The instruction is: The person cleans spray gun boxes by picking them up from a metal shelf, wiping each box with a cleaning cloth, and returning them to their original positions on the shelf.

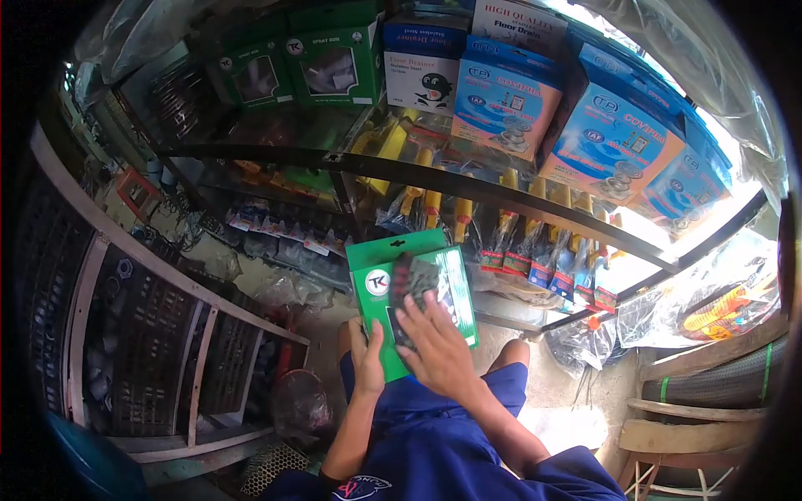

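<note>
A green spray gun box (454,327) with a round TK logo and a clear front window is held tilted over my lap. My left hand (368,357) grips its lower left edge, the thumb on the front face. Across the front lies my right hand (436,344), fingers stretched over a crumpled dark cloth (415,282) with reddish patches. The cloth is blurred and covers part of the window, so what is inside the box is hard to see.
Glass shelving (501,190) stands ahead, with green spray gun boxes (329,67) and blue-pink boxes (614,125) on top. Yellow-handled packaged tools (432,204) hang below. Dark plastic crates (154,334) are at left; rolled mesh (710,376) is at right.
</note>
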`<state>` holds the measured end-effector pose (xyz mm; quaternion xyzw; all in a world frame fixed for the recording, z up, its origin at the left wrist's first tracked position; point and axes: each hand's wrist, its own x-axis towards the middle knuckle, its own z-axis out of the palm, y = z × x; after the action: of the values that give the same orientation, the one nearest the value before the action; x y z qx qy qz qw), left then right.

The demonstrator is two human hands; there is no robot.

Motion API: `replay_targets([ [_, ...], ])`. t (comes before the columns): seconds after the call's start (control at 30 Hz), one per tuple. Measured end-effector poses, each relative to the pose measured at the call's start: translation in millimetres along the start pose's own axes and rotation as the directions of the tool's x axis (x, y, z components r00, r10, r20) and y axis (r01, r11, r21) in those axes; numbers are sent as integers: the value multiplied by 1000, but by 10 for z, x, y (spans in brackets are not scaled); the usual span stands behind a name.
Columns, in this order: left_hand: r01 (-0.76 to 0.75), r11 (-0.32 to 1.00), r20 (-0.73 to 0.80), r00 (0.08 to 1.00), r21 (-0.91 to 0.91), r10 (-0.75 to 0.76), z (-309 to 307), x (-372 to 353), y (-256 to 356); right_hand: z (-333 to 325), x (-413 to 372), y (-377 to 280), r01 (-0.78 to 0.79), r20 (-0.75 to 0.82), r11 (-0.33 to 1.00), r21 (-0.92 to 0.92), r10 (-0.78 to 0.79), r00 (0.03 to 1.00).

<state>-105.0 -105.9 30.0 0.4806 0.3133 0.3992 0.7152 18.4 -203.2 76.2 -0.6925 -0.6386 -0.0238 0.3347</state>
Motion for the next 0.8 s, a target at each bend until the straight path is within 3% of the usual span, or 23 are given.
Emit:
replay_targets([
  [0.13, -11, 1000, 33, 999, -1, 11, 75, -23, 123, -45, 45, 148, -11, -38, 999, 33, 12, 999],
  [0.27, -38, 987, 130, 991, 158, 18, 142, -58, 131, -164, 238, 331, -206, -169, 977, -59, 193, 967],
  [0.37, -71, 978, 182, 983, 197, 34, 229, -36, 156, -194, 301, 273, -200, -153, 978, -58, 190, 970],
  [0.47, -75, 975, 230, 973, 207, 26, 257, -6, 145, -108, 293, 202, -9, -155, 998, 64, 19, 988],
  [0.6, -83, 984, 228, 973, 156, 46, 180, 23, 152, -124, 248, 201, 81, -116, 983, 165, -62, 991],
  [0.73, -63, 997, 166, 984, 38, 56, -7, 84, 1, -218, 127, 246, 68, -36, 994, 83, -65, 997],
  [0.8, -82, 996, 152, 986, 34, 76, -59, 124, 75, -259, 56, 356, -20, -38, 1000, -19, 19, 999],
])
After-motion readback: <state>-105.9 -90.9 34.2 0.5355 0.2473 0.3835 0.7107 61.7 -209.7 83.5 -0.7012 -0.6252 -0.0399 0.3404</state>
